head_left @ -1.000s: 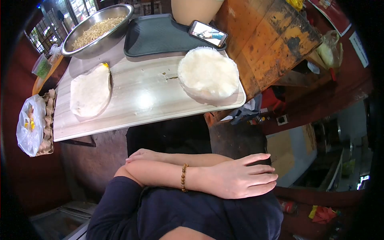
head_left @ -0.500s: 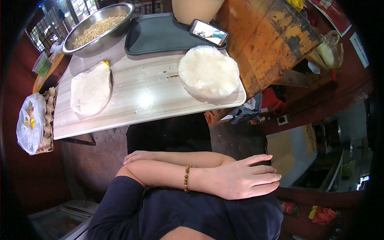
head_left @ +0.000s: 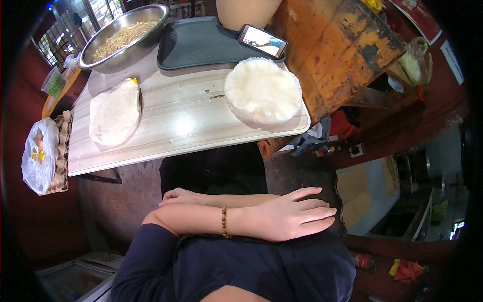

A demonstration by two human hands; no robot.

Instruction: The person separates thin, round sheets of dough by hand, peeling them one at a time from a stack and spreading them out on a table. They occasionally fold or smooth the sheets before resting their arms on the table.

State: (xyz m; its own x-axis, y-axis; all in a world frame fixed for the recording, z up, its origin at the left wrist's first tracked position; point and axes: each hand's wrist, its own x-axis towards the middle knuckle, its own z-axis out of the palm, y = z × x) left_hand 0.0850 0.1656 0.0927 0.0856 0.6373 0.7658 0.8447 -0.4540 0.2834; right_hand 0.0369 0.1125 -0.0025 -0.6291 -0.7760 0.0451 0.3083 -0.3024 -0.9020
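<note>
My forearms are crossed in front of my body, below the table edge. My left hand (head_left: 294, 217) lies to the right, back up, with its fingers stretched out and slightly apart; it holds nothing. A bracelet of brown beads (head_left: 224, 221) circles that wrist. To the left, my right hand (head_left: 180, 195) rests beside my left elbow, partly hidden behind the left forearm. Its visible fingers are loosely bent, with nothing seen in them. On the table (head_left: 166, 123) above lie a stack of thin round white sheets (head_left: 262, 90) and a flat white plastic-looking bag (head_left: 115, 113).
A steel bowl (head_left: 143, 44) of pale noodle-like strips and a dark tray (head_left: 201, 48) stand at the table's back. A phone (head_left: 262, 41) leans on the tray by a tan container (head_left: 247, 12). Egg cartons (head_left: 61, 151) with a plastic bag (head_left: 40, 156) sit left; wooden boards (head_left: 337, 45) stand right.
My left hand has shifted left and slightly up, with the bracelet. My right hand's knuckles have risen a little and moved slightly right. The things on the table have stayed put.
</note>
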